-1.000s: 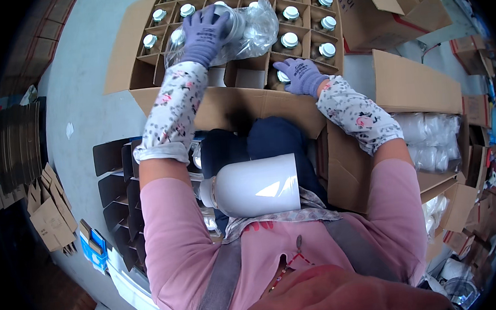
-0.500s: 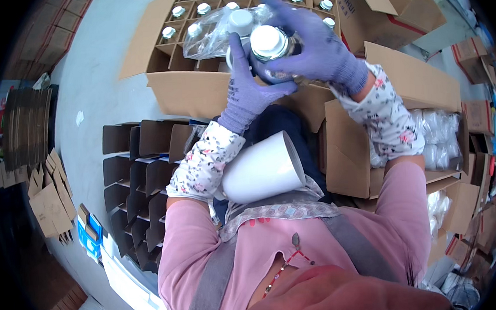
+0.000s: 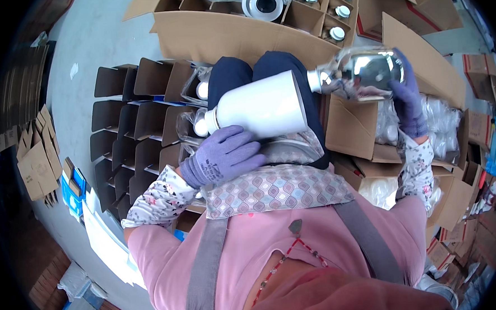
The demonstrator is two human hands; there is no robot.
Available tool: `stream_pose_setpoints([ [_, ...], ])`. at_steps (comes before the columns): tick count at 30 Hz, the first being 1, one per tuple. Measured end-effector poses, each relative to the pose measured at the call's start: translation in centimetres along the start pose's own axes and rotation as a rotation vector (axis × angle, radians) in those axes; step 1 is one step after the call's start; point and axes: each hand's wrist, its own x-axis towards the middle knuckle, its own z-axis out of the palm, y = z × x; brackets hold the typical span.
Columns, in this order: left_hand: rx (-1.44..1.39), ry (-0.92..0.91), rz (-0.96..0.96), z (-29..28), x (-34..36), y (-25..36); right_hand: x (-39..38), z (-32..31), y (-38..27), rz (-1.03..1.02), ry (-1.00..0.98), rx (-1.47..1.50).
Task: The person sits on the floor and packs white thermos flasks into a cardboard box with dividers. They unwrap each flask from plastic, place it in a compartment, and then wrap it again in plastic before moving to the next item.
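Observation:
My right hand (image 3: 406,88), in a purple glove, grips a shiny silver bottle (image 3: 361,73) near its base. The bottle lies sideways in the air above the right box, its white cap pointing left toward my knees. Across my lap rests a large white bottle-shaped piece (image 3: 262,106), its wide end to the right. A narrow neck with a white knob is at its left end. My left hand (image 3: 225,156), also gloved, lies flat with fingers stretched along the lower side of the white piece, holding nothing.
Ahead stands a divided carton (image 3: 241,34) with several white-capped bottles (image 3: 337,33) and a round white piece with a dark centre (image 3: 262,4). Brown dividers (image 3: 140,124) stand at left, some cells holding wrapped bottles. At right, an open box (image 3: 350,130) holds clear plastic-wrapped items (image 3: 437,122).
My right hand has carried the silver bottle from the divided carton toward the right and tipped it sideways. My left hand has left the bottle and come down to the white piece on my lap.

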Motion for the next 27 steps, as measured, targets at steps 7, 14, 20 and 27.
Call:
stream_pose_setpoints([
  [7, 0.151, 0.071, -0.338, 4.1, -1.7, -1.8, -0.6, 9.9, 7.1, 0.242, -0.125, -0.071],
  [14, -0.050, 0.202, -0.499, 1.9, 2.4, -3.7, 3.9, 10.3, 6.7, -0.227, -0.724, -0.660],
  [20, -1.599, -0.146, -1.102, 1.2, 3.2, -6.2, 2.7, 9.4, 8.3, 0.330, -0.667, -0.190],
  [27, -1.236, -0.591, -1.169, 1.1, 4.3, -4.3, -3.9, 10.1, 8.8, 0.269, -0.628, -0.328],
])
